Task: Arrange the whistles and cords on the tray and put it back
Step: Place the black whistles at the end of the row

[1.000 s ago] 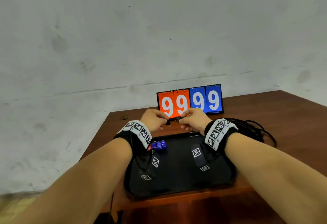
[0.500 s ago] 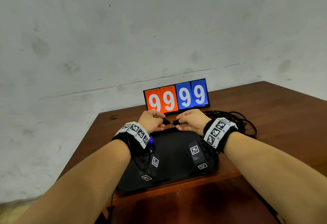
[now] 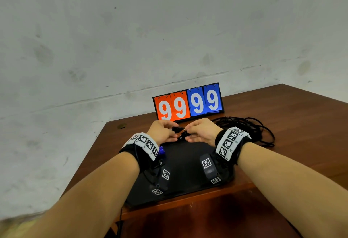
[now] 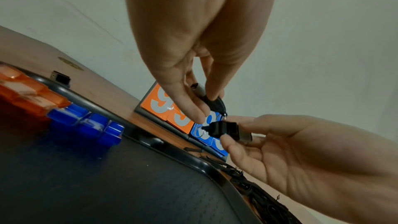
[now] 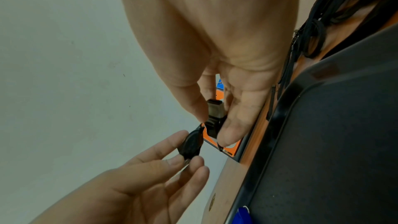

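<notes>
Over the far rim of the black tray (image 3: 184, 164), each hand pinches a small black whistle. My left hand (image 3: 174, 130) holds a rounded black whistle (image 4: 214, 104) between thumb and fingers. My right hand (image 3: 188, 134) holds a squarer black whistle (image 5: 214, 118) with a metal mouthpiece. The two whistles nearly touch tip to tip. Blue whistles (image 4: 86, 123) and orange whistles (image 4: 25, 94) lie in a row along the tray's left far side. A heap of black cords (image 3: 244, 126) lies on the table right of the tray.
A flip scoreboard (image 3: 188, 104) showing 99 99 stands just behind the hands, against the grey wall. The brown table (image 3: 291, 124) runs right and back; its left edge is close to the tray. A small black piece (image 4: 61, 79) lies beyond the tray's far corner.
Both hands stay together over the tray's far rim, still working the black whistles between the fingertips. The head view has shifted slightly; nothing was put down.
</notes>
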{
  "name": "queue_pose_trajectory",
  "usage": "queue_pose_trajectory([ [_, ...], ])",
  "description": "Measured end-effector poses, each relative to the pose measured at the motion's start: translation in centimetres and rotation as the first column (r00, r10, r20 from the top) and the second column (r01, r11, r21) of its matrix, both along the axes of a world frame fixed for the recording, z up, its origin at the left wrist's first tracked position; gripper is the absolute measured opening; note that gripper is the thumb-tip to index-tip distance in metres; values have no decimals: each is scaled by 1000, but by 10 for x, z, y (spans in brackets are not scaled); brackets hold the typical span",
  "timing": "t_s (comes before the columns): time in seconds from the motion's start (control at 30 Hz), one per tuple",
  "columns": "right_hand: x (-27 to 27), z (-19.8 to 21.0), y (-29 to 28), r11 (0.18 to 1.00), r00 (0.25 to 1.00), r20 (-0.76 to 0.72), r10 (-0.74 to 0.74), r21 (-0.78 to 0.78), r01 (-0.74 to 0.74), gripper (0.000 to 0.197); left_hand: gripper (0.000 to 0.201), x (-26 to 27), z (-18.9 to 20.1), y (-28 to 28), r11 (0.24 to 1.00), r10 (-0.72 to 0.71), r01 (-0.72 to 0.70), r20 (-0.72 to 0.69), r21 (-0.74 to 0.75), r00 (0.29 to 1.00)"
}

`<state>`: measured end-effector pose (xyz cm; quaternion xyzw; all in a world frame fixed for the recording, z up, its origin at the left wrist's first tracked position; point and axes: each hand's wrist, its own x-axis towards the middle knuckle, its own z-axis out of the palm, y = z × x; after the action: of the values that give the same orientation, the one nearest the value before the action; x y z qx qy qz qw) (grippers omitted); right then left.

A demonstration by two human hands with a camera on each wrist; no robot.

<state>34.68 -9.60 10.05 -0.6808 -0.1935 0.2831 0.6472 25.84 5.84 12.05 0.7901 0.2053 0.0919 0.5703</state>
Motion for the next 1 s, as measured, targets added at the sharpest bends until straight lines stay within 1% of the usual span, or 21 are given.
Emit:
queue_pose_trajectory([
  [0.2, 2, -5, 4, 1000, 1000, 24, 13, -8, -13, 20, 22, -4, 0, 4, 1000, 0, 0, -20, 18, 1000],
  [0.33, 2, -6, 7, 1000, 1000, 22, -10, -13, 10, 16, 21, -4, -3, 5, 988, -2, 4, -12, 155, 1000],
  [0.4, 2, -7, 9, 1000, 1000, 21, -8, -17, 8, 15, 19, -3, -4, 5, 984, 4, -2, -12, 181, 1000],
  [0.53, 1, -9, 11, 1000, 999, 53, -5, -28, 7, 20, 7, -1, -3, 6, 964, 50, -46, -11, 264, 999],
  [0.6, 1, -9, 11, 999, 997, 79, -11, -46, 15, 19, 12, 0, -4, 9, 950, 70, -67, 2, 305, 998],
  [0.67, 2, -10, 11, 997, 994, 111, -13, -71, 21, 18, 15, 1, -8, 13, 940, 56, -55, 9, 336, 998],
  [0.77, 5, -11, 12, 992, 990, 142, 6, -126, 13, 18, 8, 1, -14, 19, 924, 41, -35, -9, 380, 999],
  [0.9, 9, -9, 16, 987, 989, 148, 25, -161, -1, 21, 8, 5, -16, 27, 915, 51, -34, -31, 402, 998],
  [1.0, 12, -4, 21, 981, 980, 191, 58, -191, -21, 24, 17, 9, -13, 35, 917, 80, -45, -71, 396, 994],
])
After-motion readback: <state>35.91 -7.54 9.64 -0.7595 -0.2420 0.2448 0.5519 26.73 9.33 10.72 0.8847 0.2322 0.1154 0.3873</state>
